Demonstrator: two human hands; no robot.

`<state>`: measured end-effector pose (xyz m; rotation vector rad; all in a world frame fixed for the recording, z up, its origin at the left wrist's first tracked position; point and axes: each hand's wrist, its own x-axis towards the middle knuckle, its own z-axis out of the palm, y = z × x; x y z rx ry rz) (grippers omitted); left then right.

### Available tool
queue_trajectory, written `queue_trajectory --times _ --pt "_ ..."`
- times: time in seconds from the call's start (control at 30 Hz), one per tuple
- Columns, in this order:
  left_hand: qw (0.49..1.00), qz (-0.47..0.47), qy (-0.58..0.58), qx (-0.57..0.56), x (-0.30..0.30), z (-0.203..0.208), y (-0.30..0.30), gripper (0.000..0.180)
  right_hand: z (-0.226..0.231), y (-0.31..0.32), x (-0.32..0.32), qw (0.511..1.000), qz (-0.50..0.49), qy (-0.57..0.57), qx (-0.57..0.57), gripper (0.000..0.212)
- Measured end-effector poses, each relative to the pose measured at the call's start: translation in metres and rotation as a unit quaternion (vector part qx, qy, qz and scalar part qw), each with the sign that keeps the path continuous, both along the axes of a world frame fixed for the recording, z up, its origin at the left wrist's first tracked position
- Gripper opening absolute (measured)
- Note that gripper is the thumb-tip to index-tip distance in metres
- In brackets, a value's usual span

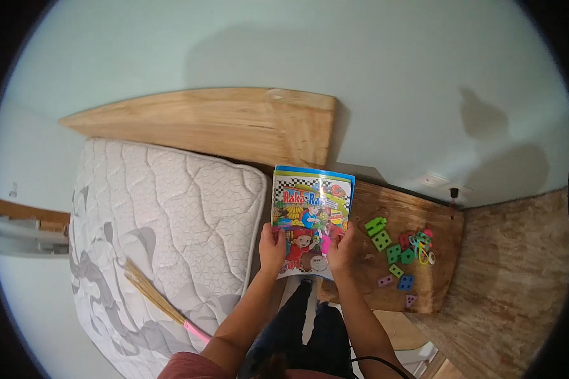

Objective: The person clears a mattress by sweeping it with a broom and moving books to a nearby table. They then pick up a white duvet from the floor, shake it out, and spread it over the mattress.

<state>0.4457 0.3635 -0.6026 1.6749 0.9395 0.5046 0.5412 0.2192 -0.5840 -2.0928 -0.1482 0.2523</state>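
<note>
A colourful children's booklet is held upright in front of me, its cover full of cartoon figures and a checkered border. Blue and yellow-green edges peek out behind its top, perhaps from other booklets in the stack. My left hand grips the lower left side, thumb on the front. On the opposite side my right hand is closed the same way, its fingers hidden behind. Something pink shows beside the right thumb; I cannot tell whether it is printed or a separate thing.
Left of me is a bare patterned mattress with a wooden headboard. A pink-handled broom lies on it. To the right, a wooden tabletop bears several coloured toy blocks. A wall socket is behind.
</note>
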Motion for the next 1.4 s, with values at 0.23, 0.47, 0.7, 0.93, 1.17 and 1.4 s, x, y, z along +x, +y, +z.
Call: queue_trajectory --times 0.23,0.47,0.7,0.93,1.17,1.4 --pt "0.989 0.138 0.034 -0.043 -0.063 0.021 0.031 0.014 0.004 0.063 -0.028 0.987 0.156 0.026 -0.005 0.046" --pt "0.952 0.297 0.025 -0.076 -0.178 0.015 0.027 0.013 -0.005 0.111 -0.110 0.950 0.308 0.014 -0.046 0.050" --pt "0.925 0.364 0.041 -0.096 -0.272 -0.017 0.019 0.014 -0.041 0.142 -0.179 0.899 0.431 0.032 -0.064 0.051" --pt "0.906 0.417 -0.011 -0.074 -0.317 -0.070 0.023 0.017 -0.064 0.177 -0.223 0.870 0.473 0.090 -0.101 0.056" --pt "0.900 0.385 -0.015 -0.204 -0.352 -0.115 0.028 0.026 -0.091 0.187 -0.240 0.842 0.481 -0.164 -0.182 0.066" --pt "0.902 0.349 0.011 -0.255 -0.360 -0.117 0.036 0.022 -0.073 0.200 -0.236 0.860 0.454 -0.101 -0.209 0.059"
